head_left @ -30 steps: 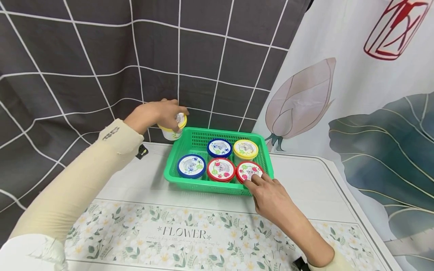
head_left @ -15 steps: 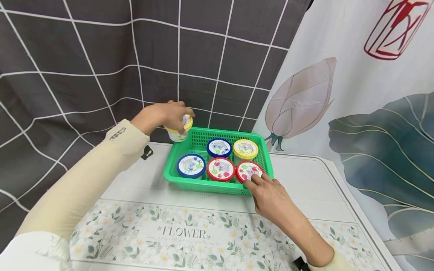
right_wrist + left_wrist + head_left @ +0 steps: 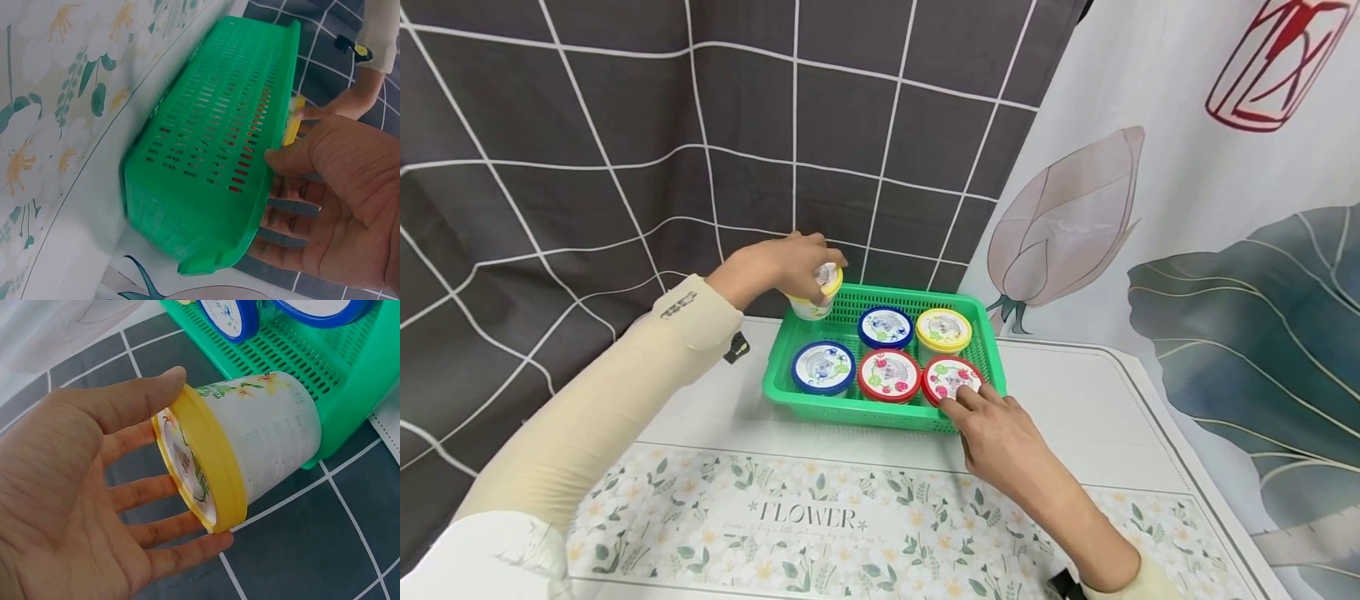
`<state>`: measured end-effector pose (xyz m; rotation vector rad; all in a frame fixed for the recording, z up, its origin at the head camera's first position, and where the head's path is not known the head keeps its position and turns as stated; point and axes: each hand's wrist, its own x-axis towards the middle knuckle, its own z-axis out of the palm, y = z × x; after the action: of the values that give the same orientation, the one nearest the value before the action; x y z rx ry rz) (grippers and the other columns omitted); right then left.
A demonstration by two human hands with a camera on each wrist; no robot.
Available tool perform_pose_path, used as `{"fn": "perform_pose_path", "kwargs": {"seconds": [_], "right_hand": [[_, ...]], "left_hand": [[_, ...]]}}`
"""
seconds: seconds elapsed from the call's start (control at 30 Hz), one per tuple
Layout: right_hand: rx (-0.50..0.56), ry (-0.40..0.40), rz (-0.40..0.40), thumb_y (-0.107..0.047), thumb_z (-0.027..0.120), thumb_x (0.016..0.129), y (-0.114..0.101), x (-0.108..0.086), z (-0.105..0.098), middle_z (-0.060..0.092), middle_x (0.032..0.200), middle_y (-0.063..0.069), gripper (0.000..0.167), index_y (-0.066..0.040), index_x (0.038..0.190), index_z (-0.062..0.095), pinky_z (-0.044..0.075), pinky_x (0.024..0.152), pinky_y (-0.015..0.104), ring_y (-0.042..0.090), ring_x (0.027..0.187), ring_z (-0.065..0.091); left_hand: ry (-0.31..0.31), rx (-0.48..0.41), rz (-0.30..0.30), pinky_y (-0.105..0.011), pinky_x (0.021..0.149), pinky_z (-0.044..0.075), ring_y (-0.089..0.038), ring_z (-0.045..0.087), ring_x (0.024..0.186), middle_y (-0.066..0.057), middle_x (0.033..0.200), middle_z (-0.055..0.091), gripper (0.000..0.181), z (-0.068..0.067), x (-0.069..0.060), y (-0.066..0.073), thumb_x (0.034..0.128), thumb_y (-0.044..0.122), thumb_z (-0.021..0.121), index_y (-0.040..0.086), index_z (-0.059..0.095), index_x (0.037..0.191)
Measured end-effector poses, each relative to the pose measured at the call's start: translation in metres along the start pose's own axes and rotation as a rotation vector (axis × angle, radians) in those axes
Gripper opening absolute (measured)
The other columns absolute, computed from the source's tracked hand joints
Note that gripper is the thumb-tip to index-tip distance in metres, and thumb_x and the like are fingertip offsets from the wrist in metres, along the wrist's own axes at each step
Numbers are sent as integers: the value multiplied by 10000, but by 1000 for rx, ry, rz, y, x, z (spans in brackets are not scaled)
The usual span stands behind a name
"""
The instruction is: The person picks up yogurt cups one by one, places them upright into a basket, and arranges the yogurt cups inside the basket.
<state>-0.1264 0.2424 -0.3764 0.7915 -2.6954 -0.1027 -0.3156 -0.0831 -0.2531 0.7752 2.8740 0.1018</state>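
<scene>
My left hand (image 3: 793,265) holds a white paper tub with a yellow lid (image 3: 269,437) over the back left corner of the green plastic basket (image 3: 850,411). In the left wrist view, thumb and fingers grip it round the lid's edge, its base towards the basket. My right hand (image 3: 1003,433) is at the basket's front right corner. Its thumb lies on the rim and its fingers reach inside, by a red-lidded tub (image 3: 951,375). The basket also holds another red-lidded tub (image 3: 889,375), two blue-lidded tubs (image 3: 823,367) and another yellow-lidded tub (image 3: 943,330).
The basket stands on a white table (image 3: 1052,400) with a flower-print mat (image 3: 820,550) along its front. Behind rises a dark curtain (image 3: 865,150) with white grid lines. To the right hangs a pale curtain (image 3: 1195,208) with plant drawings.
My left hand has carried the yellow-lidded tub to the right and slightly down, from beside the basket to over its back left corner. My right hand has stayed in place.
</scene>
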Motion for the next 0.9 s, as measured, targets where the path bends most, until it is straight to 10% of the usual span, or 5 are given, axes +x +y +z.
{"fn": "perform_pose_path", "kwargs": {"seconds": [0.9], "right_hand": [[-5,11,0,7,809,924,0,-1,1,723,1047,68,301,-135,1185,762,670,761,498,291,1014,654]], "left_hand": [[-61,-58,34,-662,1222,525,-428,479,1489,-207,1671,500,782,30,16,16,1001,375,822,216,509,1700]]}}
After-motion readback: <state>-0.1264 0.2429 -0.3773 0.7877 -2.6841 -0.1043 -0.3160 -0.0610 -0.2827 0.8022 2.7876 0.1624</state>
